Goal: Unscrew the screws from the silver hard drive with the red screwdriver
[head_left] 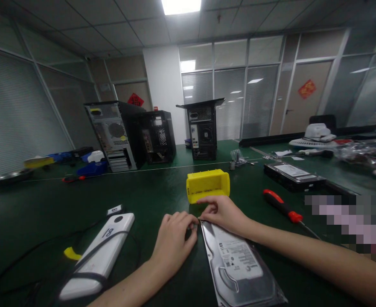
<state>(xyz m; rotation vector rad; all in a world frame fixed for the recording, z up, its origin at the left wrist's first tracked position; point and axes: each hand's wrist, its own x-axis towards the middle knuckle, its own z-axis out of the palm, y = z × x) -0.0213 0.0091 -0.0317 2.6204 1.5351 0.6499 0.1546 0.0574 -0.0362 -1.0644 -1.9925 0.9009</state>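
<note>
A silver hard drive with a white label lies on the green table in front of me, and what looks like clear plastic shows along its lower right edge. My left hand is beside the drive's far left corner, thumb and forefinger pinched together; anything between them is too small to make out. At that same corner, my right hand rests over the drive's far end, its fingertips pinched almost against the left ones. Just beyond both hands, a yellow plastic bin lies with its hollow side facing me.
A white power bank with a black cable lies at left. To the right are a red-and-black screwdriver and another hard drive. Computer cases stand at the back. A person's blurred-out part shows at right.
</note>
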